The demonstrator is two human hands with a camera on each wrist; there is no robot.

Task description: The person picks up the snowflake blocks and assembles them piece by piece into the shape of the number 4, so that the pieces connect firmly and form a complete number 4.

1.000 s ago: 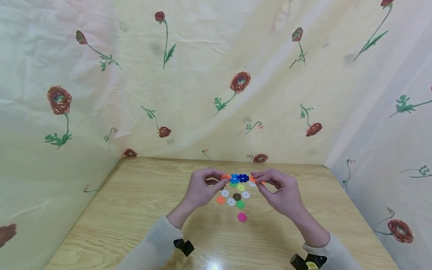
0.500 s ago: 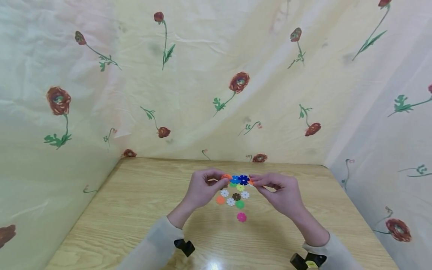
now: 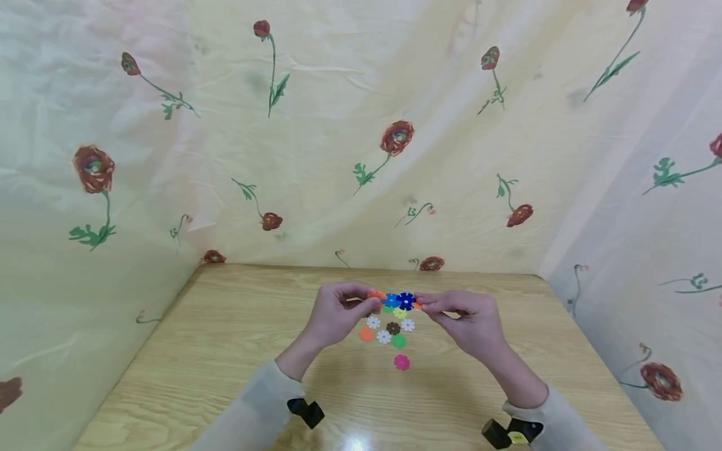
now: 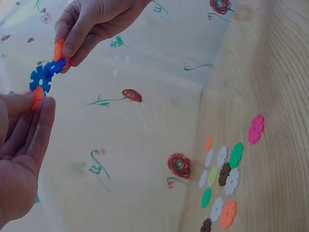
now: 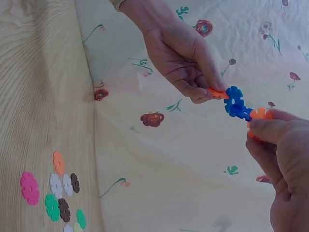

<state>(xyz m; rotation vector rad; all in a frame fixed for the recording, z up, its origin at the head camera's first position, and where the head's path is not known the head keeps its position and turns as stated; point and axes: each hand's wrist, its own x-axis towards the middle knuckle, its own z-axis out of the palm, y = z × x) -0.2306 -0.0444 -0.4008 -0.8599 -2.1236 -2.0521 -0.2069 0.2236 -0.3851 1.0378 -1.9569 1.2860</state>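
A short chain of snowflake discs [image 3: 397, 299] hangs above the table between both hands: orange, light blue, dark blue [image 3: 405, 300], orange. My left hand [image 3: 371, 300] pinches the orange disc [image 4: 37, 98] at the chain's left end. My right hand [image 3: 423, 305] pinches the orange disc [image 5: 260, 115] at its right end, slotted against the dark blue disc [image 5: 240, 111]. In the left wrist view the right hand [image 4: 65, 50] comes in from the top; in the right wrist view the left hand [image 5: 210, 92] comes in from above.
Several loose discs [image 3: 386, 329], white, brown, green, orange and yellow-green, lie on the wooden table [image 3: 225, 351] under the hands. A pink disc [image 3: 402, 362] lies alone nearer me. Flowered cloth [image 3: 338, 156] walls the back and both sides.
The right hand has moved left with its orange disc, from a little apart to against the dark blue disc. The left hand has held the chain still.
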